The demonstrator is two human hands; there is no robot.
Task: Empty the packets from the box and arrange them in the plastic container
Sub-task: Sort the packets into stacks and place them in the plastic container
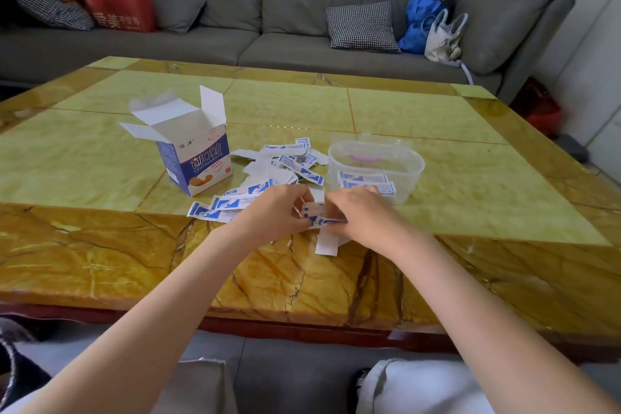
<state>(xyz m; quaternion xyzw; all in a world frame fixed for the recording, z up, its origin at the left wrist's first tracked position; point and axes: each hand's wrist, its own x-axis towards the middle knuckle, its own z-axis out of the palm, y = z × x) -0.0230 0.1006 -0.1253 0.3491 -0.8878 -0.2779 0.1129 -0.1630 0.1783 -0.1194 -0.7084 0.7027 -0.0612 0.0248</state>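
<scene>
An opened blue-and-white box (198, 161) stands upright on the table, flaps up. Several white-and-blue packets (289, 165) lie scattered between the box and a clear plastic container (415, 166), which holds a few packets flat at its bottom (364, 180). My left hand (275, 212) and my right hand (363, 212) meet just in front of the container, both closed on a small stack of packets (317, 215) held between them. A white packet (327, 242) lies under the hands.
The marble-patterned table (369, 104) stretches wide around the work. Behind it stands a grey sofa (295, 10) with cushions, a red bag (117, 3), a blue bag (420, 20) and a white bag (443, 37).
</scene>
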